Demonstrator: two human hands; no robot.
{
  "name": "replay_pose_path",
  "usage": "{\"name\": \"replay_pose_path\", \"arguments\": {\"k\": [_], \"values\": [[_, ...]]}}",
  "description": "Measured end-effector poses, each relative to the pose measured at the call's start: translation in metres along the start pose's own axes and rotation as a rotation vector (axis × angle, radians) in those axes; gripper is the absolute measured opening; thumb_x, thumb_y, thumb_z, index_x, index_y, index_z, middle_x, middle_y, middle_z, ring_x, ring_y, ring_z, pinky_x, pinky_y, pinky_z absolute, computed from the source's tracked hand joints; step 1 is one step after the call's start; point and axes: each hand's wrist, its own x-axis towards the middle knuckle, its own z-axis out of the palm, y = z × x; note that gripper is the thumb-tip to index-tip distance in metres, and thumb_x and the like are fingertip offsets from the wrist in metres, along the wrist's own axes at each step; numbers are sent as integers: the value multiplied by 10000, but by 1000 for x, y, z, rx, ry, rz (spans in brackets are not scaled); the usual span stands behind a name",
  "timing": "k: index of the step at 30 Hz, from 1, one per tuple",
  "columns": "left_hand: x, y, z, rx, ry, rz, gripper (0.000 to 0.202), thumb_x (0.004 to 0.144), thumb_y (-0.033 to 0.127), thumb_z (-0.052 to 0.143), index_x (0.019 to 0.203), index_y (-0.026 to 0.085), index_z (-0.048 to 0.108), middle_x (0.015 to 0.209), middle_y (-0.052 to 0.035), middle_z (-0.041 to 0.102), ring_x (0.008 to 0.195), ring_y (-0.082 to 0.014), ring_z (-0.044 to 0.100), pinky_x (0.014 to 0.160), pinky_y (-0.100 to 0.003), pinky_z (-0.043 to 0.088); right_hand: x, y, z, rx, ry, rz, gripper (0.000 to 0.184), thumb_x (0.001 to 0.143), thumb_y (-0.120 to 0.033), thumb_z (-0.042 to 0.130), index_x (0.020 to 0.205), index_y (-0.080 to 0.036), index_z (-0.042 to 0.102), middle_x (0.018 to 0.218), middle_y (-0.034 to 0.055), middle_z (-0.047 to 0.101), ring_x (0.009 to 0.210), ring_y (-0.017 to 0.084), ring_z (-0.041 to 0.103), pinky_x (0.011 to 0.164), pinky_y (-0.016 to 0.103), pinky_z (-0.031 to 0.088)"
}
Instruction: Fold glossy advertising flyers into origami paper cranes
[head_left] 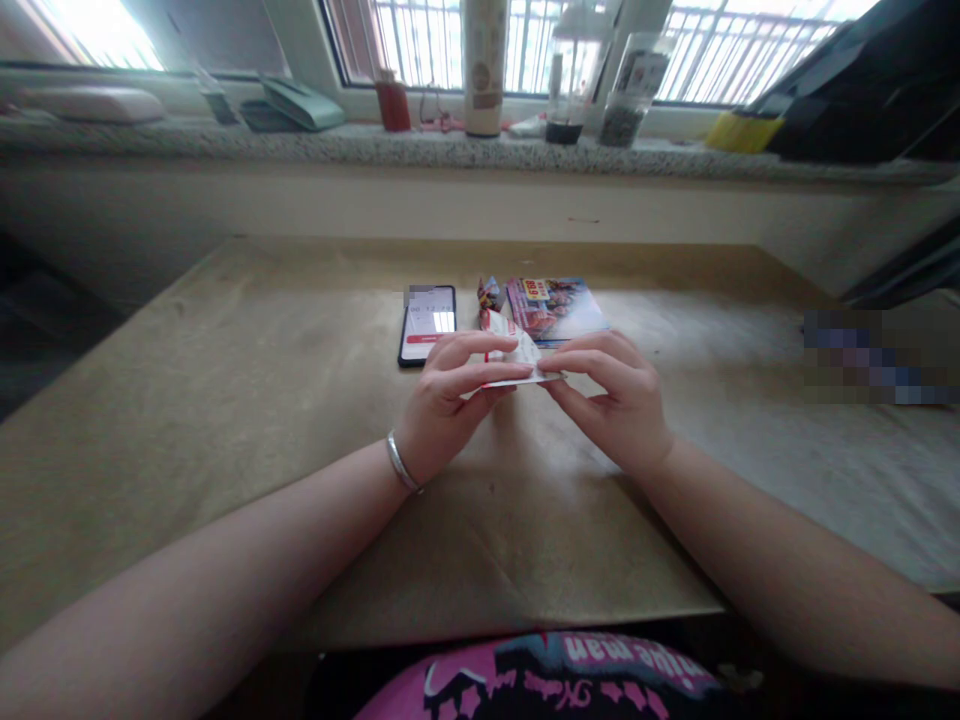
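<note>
Between both hands, above the middle of the table, is a small folded piece of white paper (517, 345) with red print along its edge. My left hand (461, 385) grips its left side, fingers on top and thumb beneath; a silver bangle circles that wrist. At the paper's right corner my right hand (615, 390) pinches the edge between thumb and fingertips. Just behind the paper lie a small colourful crumpled object (490, 293) and a glossy printed leaflet (562, 305) with a yellow price label. A phone (428, 325) with a lit timer screen rests left of them.
The tan table (300, 420) reaches to a wall below a granite windowsill (420, 150). Along the sill stand a red container (392, 102), a tall pale bottle (484, 75), clear cups, a green pouch (300, 103) and a black bag (855, 85). A blurred item (870, 355) is at the right.
</note>
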Motion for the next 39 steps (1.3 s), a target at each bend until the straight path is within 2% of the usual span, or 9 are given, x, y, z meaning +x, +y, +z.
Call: {"name": "replay_pose_path", "arguments": {"k": [6,9,13,20,24,28,35,39], "values": [[0,-1,-1,10,-29,-25,168,859,208,624,1001,273,685,1128,-40,635,1060,-162,577,932,-369,458,-1,3,-2,-42,-29,-58,139,778,-164,687,896,-235,676,845,29,677,793,160,610,741,326,504],[2,1,-3,14,25,-14,152,831,219,662,977,257,683,1062,-38,650,1010,-159,588,917,-360,463,-1,1,-5,-105,-59,-89,147,774,-176,695,905,-239,674,857,28,684,806,167,610,745,327,505],[5,4,-5,-12,66,27,130,811,213,686,936,249,682,942,-18,676,914,-143,605,867,-335,481,0,-1,-7,-135,-56,-81,158,776,-183,695,916,-253,673,864,17,688,815,167,613,753,321,507],[3,0,-3,-77,40,18,139,826,178,667,941,248,701,912,-18,703,883,-132,621,852,-319,466,1,0,-3,-46,-19,-30,104,781,-181,685,865,-241,672,829,19,680,785,157,613,733,322,498],[3,-1,-3,-137,28,-13,153,842,174,645,953,260,707,928,-21,707,872,-133,628,847,-324,471,0,1,-2,26,-11,14,94,780,-199,687,857,-246,663,833,16,673,792,160,619,737,338,493],[3,0,-3,-207,19,-69,167,855,158,621,954,259,710,919,-25,708,878,-138,637,850,-327,484,2,-1,-1,76,-13,-1,79,780,-209,684,835,-252,646,842,13,683,805,167,631,754,356,500],[4,7,-4,-200,41,-165,172,814,197,676,985,216,682,961,-46,694,916,-149,634,846,-321,504,6,-10,-3,32,30,-27,111,780,-147,668,804,-250,633,808,9,693,795,168,637,762,358,506],[5,12,-5,-206,81,-189,118,778,228,720,885,200,679,939,-42,694,904,-149,636,849,-320,511,6,-11,-3,1,47,-31,116,776,-147,683,805,-245,627,815,14,695,794,167,631,758,349,502]]}}
